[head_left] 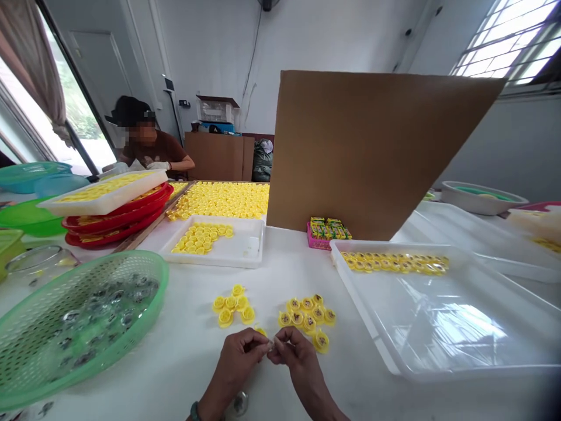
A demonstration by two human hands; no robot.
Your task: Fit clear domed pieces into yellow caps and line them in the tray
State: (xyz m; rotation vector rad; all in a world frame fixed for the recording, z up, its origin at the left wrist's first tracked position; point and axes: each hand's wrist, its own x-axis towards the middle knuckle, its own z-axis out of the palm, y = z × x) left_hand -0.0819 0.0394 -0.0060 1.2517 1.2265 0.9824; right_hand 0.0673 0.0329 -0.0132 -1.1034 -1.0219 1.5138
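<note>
My left hand (245, 355) and my right hand (294, 354) meet low in the middle of the view, fingertips touching. Both are closed in a pinch around something small and pale, mostly hidden by the fingers. Just beyond my left fingertips a yellow flower-shaped piece (261, 331) partly shows. Ahead of my left hand lies a small group of plain yellow flower-shaped pieces (231, 303). Beyond my right hand are several yellow pieces with dark centres (309, 322). A small clear round piece (240, 403) rests on the table beside my left wrist.
At left stands a green basket (151, 266) of clear, dark-marked pieces. A white tray (249, 261) of yellow pieces lies ahead; a larger white tray (438, 327) with rows is at right. A cardboard sheet (359, 146) stands behind a pink basket (319, 242). Another person (153, 153) sits far left.
</note>
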